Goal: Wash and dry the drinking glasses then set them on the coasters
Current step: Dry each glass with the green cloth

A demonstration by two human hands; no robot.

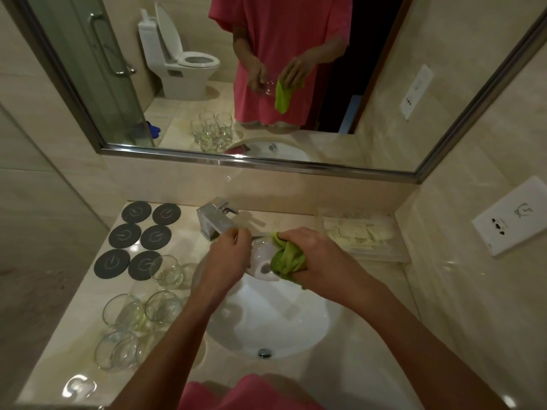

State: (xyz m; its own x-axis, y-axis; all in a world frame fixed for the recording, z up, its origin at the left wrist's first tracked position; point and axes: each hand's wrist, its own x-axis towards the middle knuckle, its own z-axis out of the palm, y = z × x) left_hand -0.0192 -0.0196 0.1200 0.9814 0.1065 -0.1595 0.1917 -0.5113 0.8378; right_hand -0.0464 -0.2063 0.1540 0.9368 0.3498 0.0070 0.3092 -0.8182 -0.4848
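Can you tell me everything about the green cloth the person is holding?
The green cloth is bright lime, soft and crumpled, likely a thin cleaning rag. The right hand grips it in a bunch and presses it against the clear drinking glass, which the left hand holds above the white sink, below the faucet. A loose end hangs below the fist. In the mirror it dangles as a flat strip.

Head view: looks steeply down, close over the sink [296, 329]; mirror [296, 137] straight ahead beyond both hands.
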